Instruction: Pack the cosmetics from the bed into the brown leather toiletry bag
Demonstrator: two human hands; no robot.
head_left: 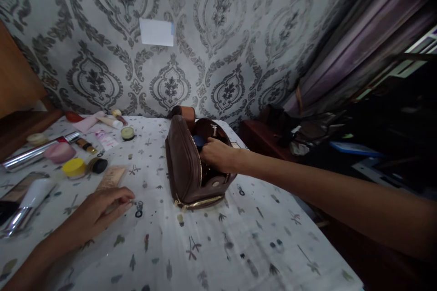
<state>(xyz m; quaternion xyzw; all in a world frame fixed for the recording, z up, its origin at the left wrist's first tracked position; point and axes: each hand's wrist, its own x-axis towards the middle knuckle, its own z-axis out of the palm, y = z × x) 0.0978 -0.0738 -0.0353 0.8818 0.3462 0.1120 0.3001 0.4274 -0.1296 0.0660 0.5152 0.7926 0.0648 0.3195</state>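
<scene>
A brown toiletry bag (182,168) stands unzipped on the table, its gold zipper running along the opening. My right hand (220,154) reaches into it from the right. Its fingertips are hidden inside, so what they hold cannot be made out. A dark blue round item (198,141) shows in the bag beside that hand. My left hand (102,211) rests on the cloth left of the bag, fingers loosely bent, thumb apart, nothing held. Just behind it lies a beige tube (111,177), partly covered by the hand.
Cosmetics spread over the left side: a yellow-lidded jar (74,168), a pink rounded item (59,151), a silver cylinder (39,150), a white-capped tube (36,195) and a small jar (127,133). A patterned cloth (205,245) covers the table. The wall (221,68) rises behind.
</scene>
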